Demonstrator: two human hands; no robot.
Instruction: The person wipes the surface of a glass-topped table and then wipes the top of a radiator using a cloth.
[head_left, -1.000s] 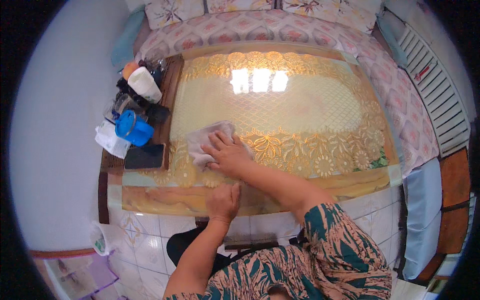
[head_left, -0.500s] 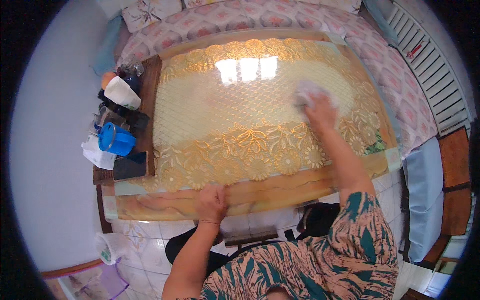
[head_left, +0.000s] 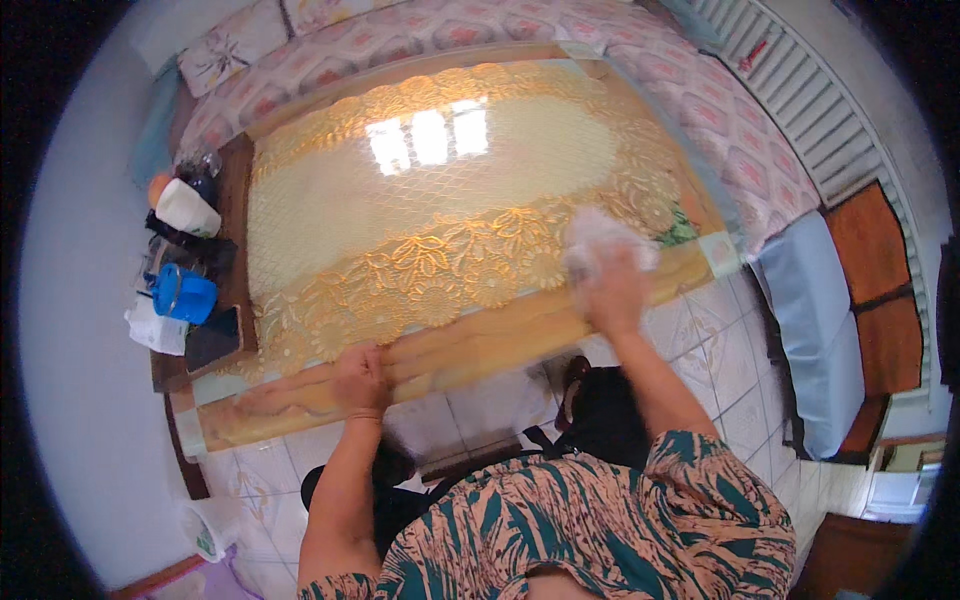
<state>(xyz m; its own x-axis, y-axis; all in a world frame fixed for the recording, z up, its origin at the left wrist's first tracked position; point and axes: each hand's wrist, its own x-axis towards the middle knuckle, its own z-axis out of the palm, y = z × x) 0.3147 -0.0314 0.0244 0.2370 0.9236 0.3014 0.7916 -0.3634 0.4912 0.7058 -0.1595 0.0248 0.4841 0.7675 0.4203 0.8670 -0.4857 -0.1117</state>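
Note:
My right hand [head_left: 610,290] presses a crumpled white cloth [head_left: 598,240] onto the table near its front right part; both are blurred by motion. The table [head_left: 470,345] has a wood-patterned border and a shiny, see-through top layer over a gold and cream lace-patterned cover [head_left: 340,220]. At the table's near edge, left of the middle, rests my left hand [head_left: 362,380] with its fingers curled in. What lies inside those fingers is hidden.
A brown wooden tray [head_left: 236,200] at the table's left end carries a blue mug [head_left: 184,293], a white paper cup [head_left: 188,208], tissues [head_left: 157,328] and a dark flat object [head_left: 213,340]. A pink patterned sofa [head_left: 480,38] runs behind. A white bin [head_left: 207,528] stands on the floor.
My right hand has swept the cloth toward me, from the cream middle to the near right border. My left hand stays at the near edge. The whole view has shifted and turned slightly.

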